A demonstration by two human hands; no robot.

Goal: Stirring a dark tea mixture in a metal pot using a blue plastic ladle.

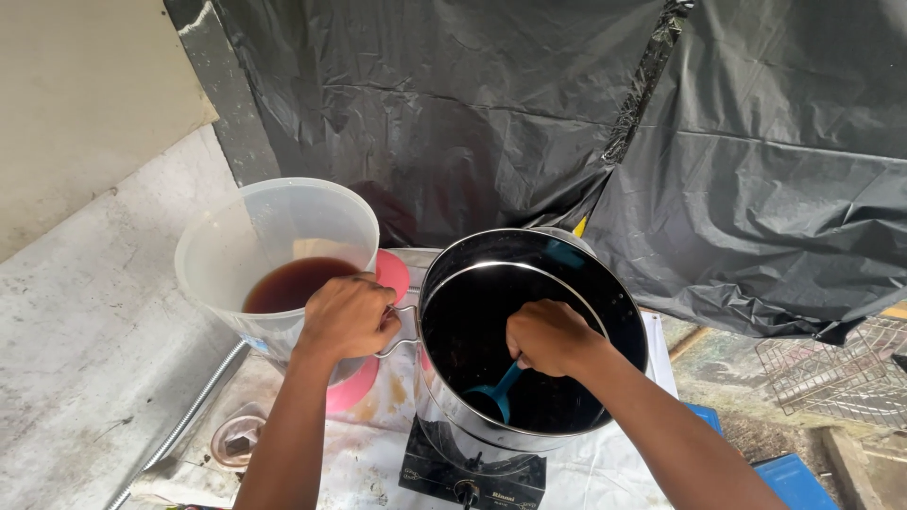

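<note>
Black plastic sheeting (529,104) hangs as a backdrop behind a stained white work surface (368,444), and rough concrete (85,321) runs along that surface's left edge.

One steel pot (619,302) stands on a single-burner stove (472,472) at the near edge; the stove is cut off by the bottom of the view, so only its front panel and one knob show. Dark liquid inside the pot is hard to tell from the black interior.

One right hand (551,337) reaches into the pot, fingers curled tight around the handle of one blue ladle (499,392), whose bowl dips low in the pot and is only partly visible.

One left hand (348,316) rests on the near rim of one translucent bucket (274,231) just left of the pot, fingers bent over the rim and gripping it. Brown liquid (291,283) fills the bucket's bottom. A pink lid (354,387) lies under the bucket, mostly hidden.

At the far right edge, one wire rack (831,368) is partly cropped. Two blue shapes (794,477) near the bottom right corner are too cut off to identify. A small round dish (236,442) sits at the near left corner, its contents unclear.
</note>
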